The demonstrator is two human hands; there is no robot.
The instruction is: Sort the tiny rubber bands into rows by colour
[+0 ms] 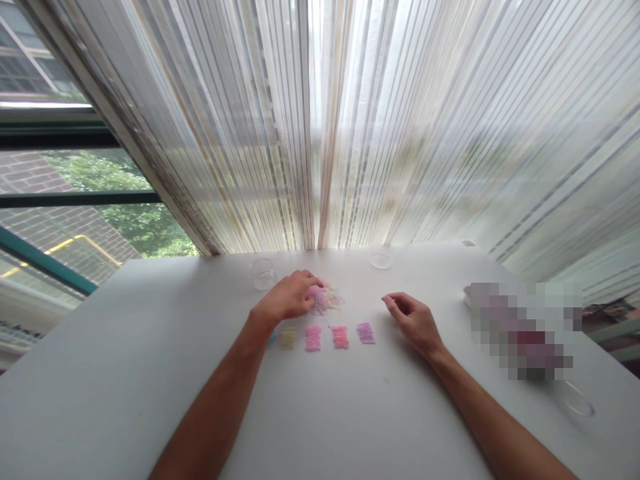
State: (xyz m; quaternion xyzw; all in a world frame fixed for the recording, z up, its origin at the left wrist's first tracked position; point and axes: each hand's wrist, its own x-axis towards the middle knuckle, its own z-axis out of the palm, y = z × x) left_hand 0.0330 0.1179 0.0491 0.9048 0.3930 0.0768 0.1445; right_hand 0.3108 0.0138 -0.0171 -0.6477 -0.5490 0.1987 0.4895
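Note:
A loose pile of thin pastel sticks (331, 300) lies on the white table, too small to name more exactly. My left hand (290, 295) reaches over its left side, thumb and forefinger apart at the sticks. My right hand (413, 321) rests to the right of the pile, fingers curled and thumb closed toward the forefinger; whether anything tiny is between them is hidden. Nearer to me runs a row of neat stick groups: teal (271, 340), partly behind my left wrist, yellow (289, 338), pink (313, 338), coral pink (340, 337) and purple (366, 333).
A clear round container (262, 273) stands beyond my left hand. Toward the table's back edge lies a clear round lid (381, 261). On the right is a blurred-out object (517, 333) with a loop (577, 399) beside it. Striped curtains (320, 133) hang behind the table (320, 427).

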